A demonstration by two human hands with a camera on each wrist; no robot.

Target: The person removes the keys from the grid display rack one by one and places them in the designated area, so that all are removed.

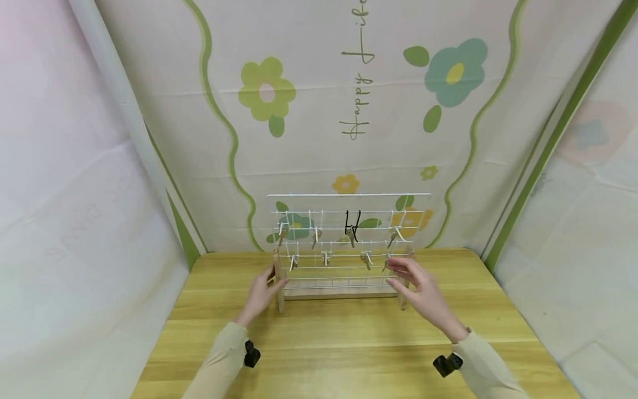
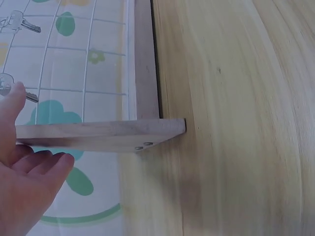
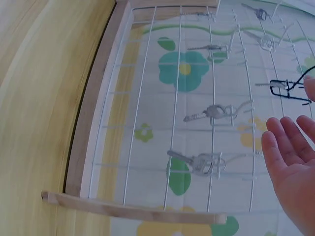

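Observation:
A white wire grid rack [image 1: 349, 195] with wooden ends stands upright on the table. My left hand [image 1: 261, 293] holds its left wooden side piece [image 2: 98, 132], thumb on one face and fingers on the other. My right hand [image 1: 423, 291] is at the rack's right end, fingers apart and slightly bent, holding nothing. Its fingertips overlap the lower right key [image 1: 385, 266] in the head view. Several metal keys hang in two rows on white hooks, among them a key [image 3: 203, 163] near the right end. One upper key [image 1: 351, 237] hangs on a black hook [image 3: 280, 89].
The rack stands near the back of the wood-grain table [image 1: 339, 343]. Behind it hangs a white cloth [image 1: 309, 144] printed with flowers. More pale cloth [image 1: 99, 221] rises at both sides. Black wrist cameras [image 1: 251, 354] sit at both sleeves.

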